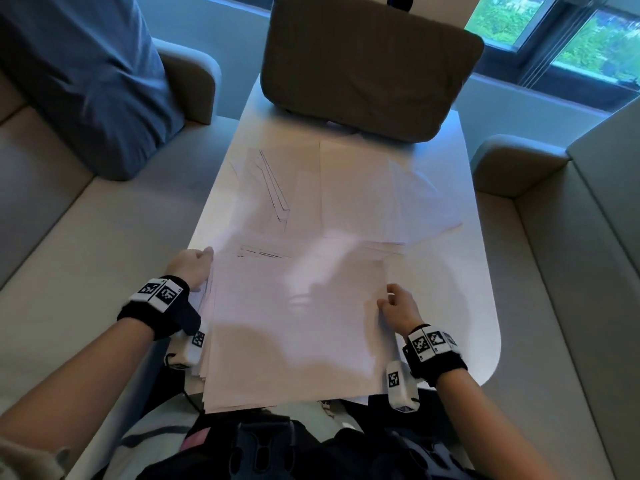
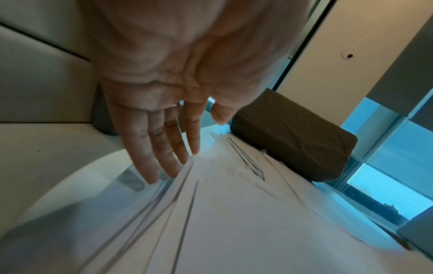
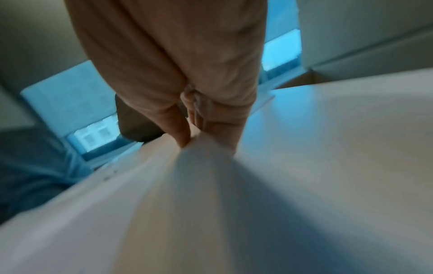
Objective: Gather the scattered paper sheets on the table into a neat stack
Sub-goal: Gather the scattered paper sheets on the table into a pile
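A loose stack of white paper sheets lies at the near end of the white table, its edges uneven on the left. More sheets lie scattered and overlapping beyond it, some bearing drawn lines. My left hand is at the stack's left edge; in the left wrist view its straight fingers touch the fanned sheet edges. My right hand is at the stack's right edge. In the blurred right wrist view its thumb and fingers pinch the raised paper.
A brown cushion sits on the table's far end, over the farthest sheets. A blue cushion leans on the beige sofa at the left. Sofa seats flank the table on both sides. Windows are behind.
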`<action>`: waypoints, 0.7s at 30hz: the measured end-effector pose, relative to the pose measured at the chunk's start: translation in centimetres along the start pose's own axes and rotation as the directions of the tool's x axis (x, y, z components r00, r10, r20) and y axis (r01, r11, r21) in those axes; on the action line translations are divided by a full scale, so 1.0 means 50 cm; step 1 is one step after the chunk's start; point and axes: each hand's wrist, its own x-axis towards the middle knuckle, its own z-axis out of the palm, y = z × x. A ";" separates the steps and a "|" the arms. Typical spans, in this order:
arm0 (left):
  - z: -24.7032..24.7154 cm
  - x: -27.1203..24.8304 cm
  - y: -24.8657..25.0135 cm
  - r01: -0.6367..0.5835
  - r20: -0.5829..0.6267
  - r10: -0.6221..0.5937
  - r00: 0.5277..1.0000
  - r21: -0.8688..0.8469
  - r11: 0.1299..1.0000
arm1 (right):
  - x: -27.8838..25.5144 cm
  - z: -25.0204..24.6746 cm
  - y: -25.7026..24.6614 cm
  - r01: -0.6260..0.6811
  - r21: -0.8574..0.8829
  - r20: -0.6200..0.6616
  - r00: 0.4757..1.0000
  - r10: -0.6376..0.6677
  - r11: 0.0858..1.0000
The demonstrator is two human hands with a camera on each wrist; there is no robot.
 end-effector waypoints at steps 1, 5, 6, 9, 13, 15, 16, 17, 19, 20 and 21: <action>0.003 -0.002 -0.003 -0.024 0.012 0.023 1.000 0.050 0.998 | 0.004 0.001 0.000 0.006 -0.103 0.016 1.000 -0.004 0.995; 0.029 -0.012 -0.005 -0.115 0.025 0.112 0.993 0.272 0.956 | 0.027 -0.019 -0.016 0.060 -0.231 -0.019 0.998 -0.067 0.971; 0.039 -0.015 -0.004 -0.121 0.026 0.119 0.993 0.312 0.942 | 0.039 -0.028 -0.023 0.089 -0.232 -0.041 0.994 -0.101 0.969; 0.063 -0.023 -0.005 -0.102 -0.016 0.115 0.993 0.358 0.928 | 0.085 -0.050 -0.054 0.180 -0.256 -0.054 0.978 -0.200 0.950; 0.072 -0.022 -0.004 -0.073 -0.066 0.105 0.992 0.382 0.921 | 0.163 -0.062 -0.113 0.269 -0.332 0.014 0.960 -0.280 0.904; 0.070 -0.021 -0.002 -0.052 -0.079 0.088 0.993 0.376 0.925 | 0.208 -0.058 -0.135 0.324 -0.407 0.055 0.942 -0.331 0.854; 0.071 -0.020 -0.002 -0.037 -0.089 0.075 0.993 0.372 0.928 | 0.227 -0.056 -0.144 0.347 -0.428 0.073 0.934 -0.350 0.835; 0.071 -0.020 -0.001 -0.023 -0.098 0.063 0.993 0.368 0.930 | 0.244 -0.053 -0.152 0.351 -0.422 0.084 0.933 -0.349 0.836; 0.071 -0.017 0.001 -0.013 -0.107 0.055 0.993 0.362 0.932 | 0.273 -0.045 -0.162 0.337 -0.422 0.118 0.941 -0.317 0.842; 0.071 -0.016 0.001 -0.017 -0.105 0.059 0.993 0.360 0.933 | 0.283 -0.040 -0.166 0.332 -0.435 0.150 0.943 -0.296 0.837; 0.071 -0.015 0.002 -0.025 -0.102 0.065 0.993 0.357 0.934 | 0.291 -0.033 -0.169 0.331 -0.446 0.182 0.943 -0.278 0.832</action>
